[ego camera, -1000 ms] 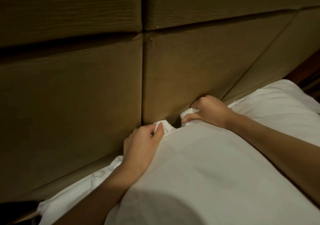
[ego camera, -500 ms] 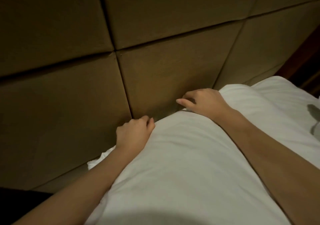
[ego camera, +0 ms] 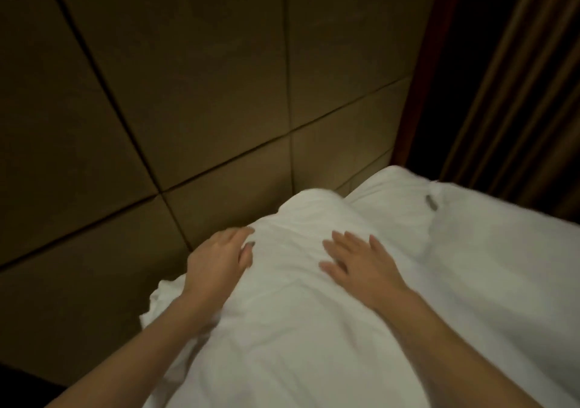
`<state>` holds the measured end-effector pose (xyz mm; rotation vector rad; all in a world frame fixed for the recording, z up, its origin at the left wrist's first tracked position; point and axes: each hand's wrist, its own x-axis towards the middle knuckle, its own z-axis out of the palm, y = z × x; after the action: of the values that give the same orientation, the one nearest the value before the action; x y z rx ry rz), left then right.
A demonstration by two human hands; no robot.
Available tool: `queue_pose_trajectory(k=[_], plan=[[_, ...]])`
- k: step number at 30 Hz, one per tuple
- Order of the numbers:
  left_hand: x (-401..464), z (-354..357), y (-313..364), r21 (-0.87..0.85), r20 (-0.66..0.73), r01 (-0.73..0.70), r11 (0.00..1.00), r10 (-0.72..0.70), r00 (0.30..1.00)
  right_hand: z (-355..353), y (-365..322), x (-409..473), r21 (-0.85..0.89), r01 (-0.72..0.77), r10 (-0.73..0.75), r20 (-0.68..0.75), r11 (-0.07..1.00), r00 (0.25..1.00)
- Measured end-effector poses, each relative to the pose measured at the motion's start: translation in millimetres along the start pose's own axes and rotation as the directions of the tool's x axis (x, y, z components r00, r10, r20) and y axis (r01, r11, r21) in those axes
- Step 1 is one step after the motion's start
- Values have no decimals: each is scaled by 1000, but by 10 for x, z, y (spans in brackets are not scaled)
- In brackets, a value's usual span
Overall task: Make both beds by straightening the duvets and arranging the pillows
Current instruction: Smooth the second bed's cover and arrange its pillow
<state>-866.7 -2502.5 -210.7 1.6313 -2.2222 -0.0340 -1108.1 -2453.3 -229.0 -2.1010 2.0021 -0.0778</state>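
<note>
Now we lay both palms on the white pillow (ego camera: 301,266) to flatten and settle it against the padded headboard (ego camera: 219,109). Our left hand (ego camera: 218,263) cups its near edge with fingers relaxed, grasping nothing — our right hand (ego camera: 357,263) rests flat, fingers spread. The pillow sits at the head of the bed, the white duvet (ego camera: 486,250) just beside it, a dark curtain (ego camera: 518,78) beyond.
</note>
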Motion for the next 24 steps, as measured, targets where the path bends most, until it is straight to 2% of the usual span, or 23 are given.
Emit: queue_pose_trajectory(k=[3, 7, 14, 18, 24], plan=[[-131, -246, 488, -9, 16, -105, 994, 105, 994, -266, 151, -585, 41, -73, 75, -49, 997, 996], [-262, -618, 1141, 8, 44, -257, 966, 257, 965, -742, 331, -1224, -34, -105, 104, -27, 994, 994], [-542, -1564, 2084, 50, 151, -294, 954, 284, 947, -1618, 414, -2158, -50, -147, 141, -106, 988, 984], [-666, -1981, 2393, 38, 152, -320, 947, 311, 938, -1945, 370, -2571, -67, -148, 133, -189, 987, 973], [-708, -2160, 2691, 15, 191, -364, 931, 355, 915, -2137, 416, -2912, -26, -244, 233, -219, 969, 947]])
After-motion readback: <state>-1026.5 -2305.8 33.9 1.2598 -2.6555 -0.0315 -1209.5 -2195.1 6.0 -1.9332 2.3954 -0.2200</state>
